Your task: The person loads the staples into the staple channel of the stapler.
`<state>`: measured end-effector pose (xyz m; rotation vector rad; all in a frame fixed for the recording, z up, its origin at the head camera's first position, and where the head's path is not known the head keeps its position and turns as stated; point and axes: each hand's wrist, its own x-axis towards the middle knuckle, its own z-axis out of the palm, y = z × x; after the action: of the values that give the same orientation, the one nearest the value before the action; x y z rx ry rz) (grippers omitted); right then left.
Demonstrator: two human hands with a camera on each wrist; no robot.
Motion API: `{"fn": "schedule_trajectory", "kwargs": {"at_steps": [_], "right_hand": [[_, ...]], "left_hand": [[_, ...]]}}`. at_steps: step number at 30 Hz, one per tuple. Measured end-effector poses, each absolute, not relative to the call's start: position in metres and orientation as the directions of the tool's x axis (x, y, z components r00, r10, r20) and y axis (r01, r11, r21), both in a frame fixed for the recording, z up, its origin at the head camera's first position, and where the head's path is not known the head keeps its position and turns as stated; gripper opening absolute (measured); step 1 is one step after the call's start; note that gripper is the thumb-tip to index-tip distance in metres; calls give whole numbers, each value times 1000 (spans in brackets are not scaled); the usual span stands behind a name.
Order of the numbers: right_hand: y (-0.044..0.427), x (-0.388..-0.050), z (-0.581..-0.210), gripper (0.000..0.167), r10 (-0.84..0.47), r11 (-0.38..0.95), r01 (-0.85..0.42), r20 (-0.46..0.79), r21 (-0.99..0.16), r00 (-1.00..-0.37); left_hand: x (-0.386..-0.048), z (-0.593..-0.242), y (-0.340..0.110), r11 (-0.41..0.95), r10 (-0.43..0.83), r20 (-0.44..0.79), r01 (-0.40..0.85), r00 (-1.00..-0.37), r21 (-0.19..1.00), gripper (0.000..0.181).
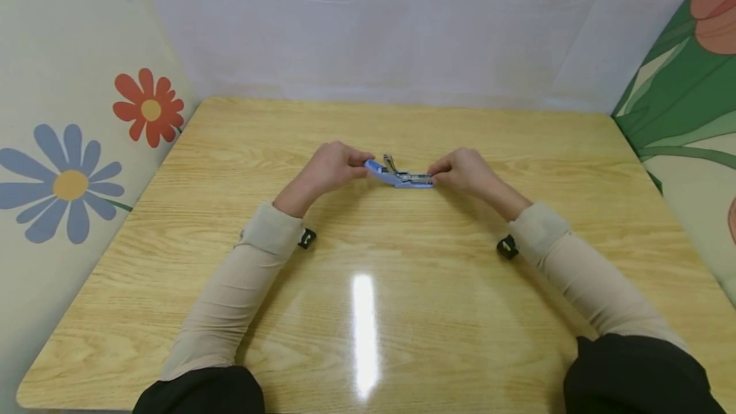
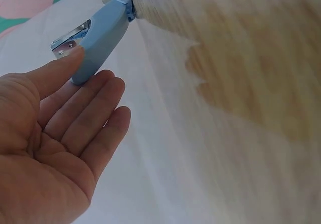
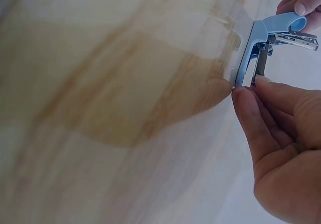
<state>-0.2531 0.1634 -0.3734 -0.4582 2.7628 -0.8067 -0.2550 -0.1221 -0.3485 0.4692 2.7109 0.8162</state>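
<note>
A blue stapler (image 1: pixel 384 173) is spread wide at its hinge over the middle of the table, its metal magazine parts exposed. The left hand (image 1: pixel 335 163) pinches the end of its raised top cover between thumb and fingers; in the left wrist view, that cover (image 2: pixel 103 40) lies against the fingertips. At the other end, the right hand (image 1: pixel 464 170) pinches the tip of the base. The right wrist view shows the thumb by the metal rail and the forefinger under the blue base (image 3: pixel 246 58). A metal arm (image 3: pixel 301 40) sticks up from the hinge.
The wooden table (image 1: pixel 437 312) is glossy, with a bright light streak on its front part. A white sheet (image 1: pixel 374 30) hangs behind it. Panels painted with flowers (image 1: pixel 70 185) stand at both sides. Small black devices (image 1: pixel 307 238) sit at the wrists.
</note>
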Motion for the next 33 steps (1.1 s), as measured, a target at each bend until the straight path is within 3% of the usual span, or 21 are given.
{"fn": "schedule_trajectory", "kwargs": {"at_steps": [21,33], "right_hand": [[165,-257,-374,19,-438,798,-372,-31,-475,-899],[158,-258,-374,17,-449,796,-390,-20,-464,-893]], "left_hand": [[-255,-339,-112,809,412,-141,291,-900,512,38],[-255,-333,-90,786,439,-53,355,-897,507,42]]}}
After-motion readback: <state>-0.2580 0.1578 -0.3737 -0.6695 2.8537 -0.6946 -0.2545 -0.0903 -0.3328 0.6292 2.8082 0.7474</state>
